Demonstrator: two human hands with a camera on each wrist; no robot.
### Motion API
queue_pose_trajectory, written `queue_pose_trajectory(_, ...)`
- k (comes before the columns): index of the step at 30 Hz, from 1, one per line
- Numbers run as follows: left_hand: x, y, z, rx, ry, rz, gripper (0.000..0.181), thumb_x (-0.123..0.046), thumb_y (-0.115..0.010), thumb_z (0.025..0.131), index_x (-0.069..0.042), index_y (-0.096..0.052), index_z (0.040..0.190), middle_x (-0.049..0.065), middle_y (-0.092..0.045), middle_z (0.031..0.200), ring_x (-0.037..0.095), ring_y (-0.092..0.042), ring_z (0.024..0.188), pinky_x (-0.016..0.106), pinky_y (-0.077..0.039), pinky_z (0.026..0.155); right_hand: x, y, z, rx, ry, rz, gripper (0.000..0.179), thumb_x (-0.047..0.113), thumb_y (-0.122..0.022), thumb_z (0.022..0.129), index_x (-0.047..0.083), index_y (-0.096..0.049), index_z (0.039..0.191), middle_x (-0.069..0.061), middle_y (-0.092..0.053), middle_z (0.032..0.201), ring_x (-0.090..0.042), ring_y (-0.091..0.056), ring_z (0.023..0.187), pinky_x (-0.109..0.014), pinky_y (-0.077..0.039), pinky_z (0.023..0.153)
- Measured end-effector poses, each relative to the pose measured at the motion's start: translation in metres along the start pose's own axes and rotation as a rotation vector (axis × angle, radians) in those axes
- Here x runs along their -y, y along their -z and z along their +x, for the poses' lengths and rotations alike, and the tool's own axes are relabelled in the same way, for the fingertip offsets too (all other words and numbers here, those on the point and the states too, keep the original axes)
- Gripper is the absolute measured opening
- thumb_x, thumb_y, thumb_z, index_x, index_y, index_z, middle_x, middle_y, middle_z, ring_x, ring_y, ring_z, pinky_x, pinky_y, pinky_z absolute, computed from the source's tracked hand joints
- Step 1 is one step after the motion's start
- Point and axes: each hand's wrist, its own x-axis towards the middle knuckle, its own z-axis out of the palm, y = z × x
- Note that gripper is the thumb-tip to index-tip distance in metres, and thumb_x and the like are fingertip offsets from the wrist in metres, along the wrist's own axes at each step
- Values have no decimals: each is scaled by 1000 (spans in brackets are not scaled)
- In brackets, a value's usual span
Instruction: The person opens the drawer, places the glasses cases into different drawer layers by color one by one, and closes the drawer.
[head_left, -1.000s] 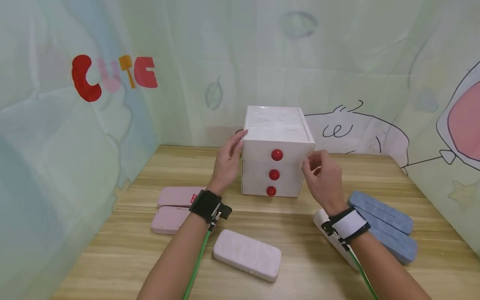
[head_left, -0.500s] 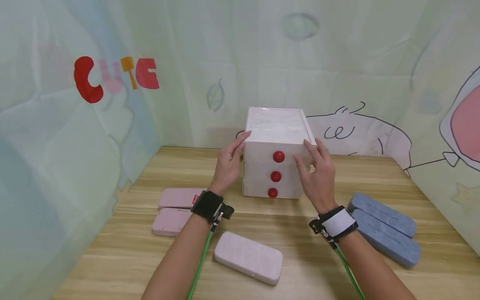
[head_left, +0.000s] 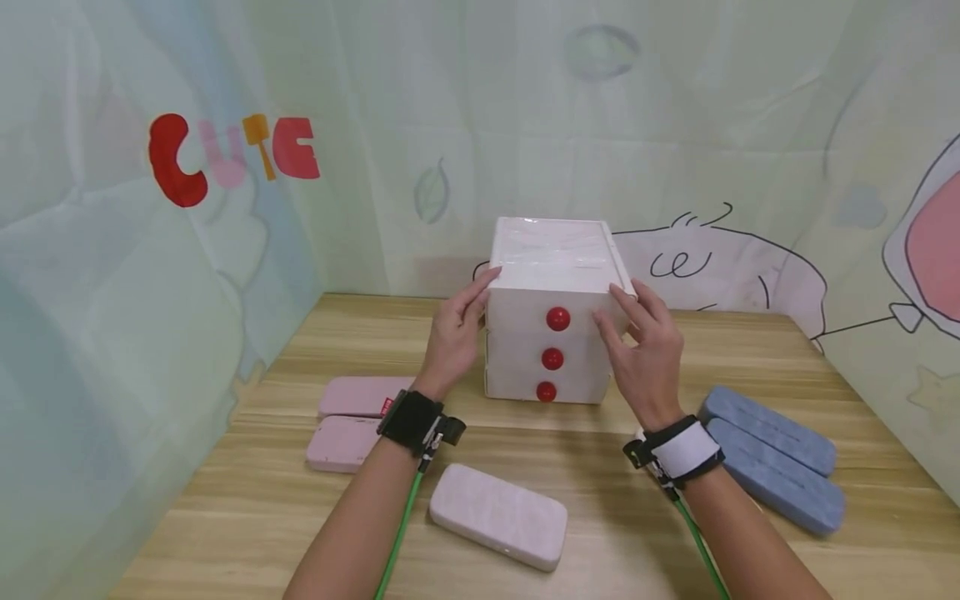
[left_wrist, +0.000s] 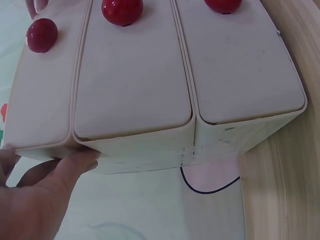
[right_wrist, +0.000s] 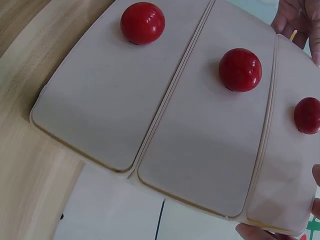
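Observation:
A white drawer box (head_left: 517,350) with three red knobs (head_left: 552,359) stands on the wooden table, its drawers shut. My left hand (head_left: 453,337) holds its upper left front corner, index finger at the top edge and thumb against the side, as the left wrist view shows. At the opposite corner, my right hand (head_left: 648,354) grips with fingertips on the top edge and the thumb on the front. In the right wrist view, the drawer fronts (right_wrist: 200,135) fill the middle and fingertips show at the box's lower right.
Two pink cases (head_left: 345,442) lie left, partly behind my left wrist. A pale pink case (head_left: 498,517) lies in front, two blue cases (head_left: 776,475) on the right. A printed cloth (head_left: 390,125) hangs behind the table.
My right hand has gone from beside the box, fingers bent, to its upper right corner. The box has since shifted slightly toward me. My left hand keeps its place at the left corner.

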Motion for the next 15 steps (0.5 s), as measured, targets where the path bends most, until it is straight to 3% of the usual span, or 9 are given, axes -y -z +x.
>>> queue_pose_trajectory(4,1,1,0,1,4,-26,39,-22,-44,110,-26,-56,147,-1,-49,157,18,-53,137,40,-47,111,3,-2,-1,-16,26,-59,54,20,-81,89,5,-63,137,-20,-50,147,-37,-55,132,-55,-56,99)
queue_pose_trajectory(6,1,1,-1,-8,15,-13,38,-23,-46,109,-27,-58,146,-1,-52,154,18,-57,128,40,-50,108,7,-5,-6,-28,52,-123,56,22,-83,87,4,-62,135,-22,-48,142,-37,-50,128,-50,-54,103)
queue_pose_trajectory(10,3,4,-4,-51,23,27,35,-24,-53,107,-28,-63,140,-2,-58,149,12,-60,122,35,-53,105,19,-13,-14,30,133,-212,54,25,-85,85,3,-58,126,-22,-48,125,-33,-51,105,-42,-53,83)
queue_pose_trajectory(13,3,5,-4,-110,-17,20,33,-23,-61,103,-23,-68,135,1,-59,148,10,-61,129,28,-53,103,25,-19,-13,114,181,-191,50,23,-84,86,5,-57,123,-18,-53,118,-26,-59,88,-37,-59,73)
queue_pose_trajectory(15,1,4,-3,-152,-47,6,32,-21,-65,100,-18,-70,132,4,-63,143,14,-64,126,25,-55,99,27,-23,-10,152,188,-161,49,21,-84,86,5,-57,123,-16,-54,117,-25,-63,85,-36,-61,72)
